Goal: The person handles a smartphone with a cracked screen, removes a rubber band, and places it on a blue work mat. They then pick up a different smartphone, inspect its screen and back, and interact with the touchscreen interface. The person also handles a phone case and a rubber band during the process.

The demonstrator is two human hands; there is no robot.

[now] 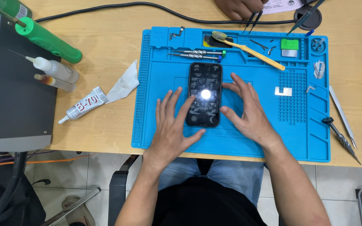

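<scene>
A light wooden tabletop (105, 37) carries a blue work mat (160, 83) near its front edge. Left of the mat lie a white cloth (124, 86), a glue tube (82, 105) and two small dropper bottles (55, 74). A grey box (9, 79) stands at the left edge. A black cable (118, 6) runs along the back edge.

A single head-worn camera looks almost straight down from close above the worktop (105, 134), its near edge and the floor filling the frame's lower part.
</scene>
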